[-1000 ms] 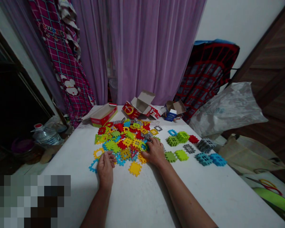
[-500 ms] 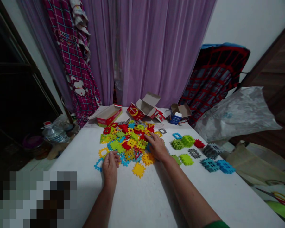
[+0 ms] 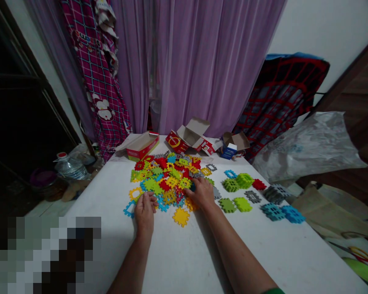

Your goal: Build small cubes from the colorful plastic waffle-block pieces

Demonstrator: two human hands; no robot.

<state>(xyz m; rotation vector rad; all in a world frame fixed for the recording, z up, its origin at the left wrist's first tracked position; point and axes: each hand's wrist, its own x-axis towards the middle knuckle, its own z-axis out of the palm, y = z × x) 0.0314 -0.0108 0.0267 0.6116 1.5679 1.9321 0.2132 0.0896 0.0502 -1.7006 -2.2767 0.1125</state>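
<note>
A heap of flat plastic waffle blocks (image 3: 168, 177) in red, yellow, green and blue lies on the white table (image 3: 187, 253). My left hand (image 3: 144, 209) rests at the heap's near left edge, fingers curled on the pieces beside a blue block (image 3: 129, 209). My right hand (image 3: 200, 192) lies palm down on the heap's near right side, fingers bent over pieces; what they grip is hidden. A single yellow block (image 3: 180, 216) sits between my hands.
Sorted stacks stand to the right: green blocks (image 3: 236, 181), a red one (image 3: 259, 184), grey ones (image 3: 274, 192), blue ones (image 3: 282, 212). Open cardboard boxes (image 3: 184, 141) line the far edge before purple curtains. A plastic bag (image 3: 306, 147) lies right, a water bottle (image 3: 70, 167) left.
My right hand reached further into the heap half a second ago and has drawn back toward me. My left hand has barely shifted. The camera tilted slightly.
</note>
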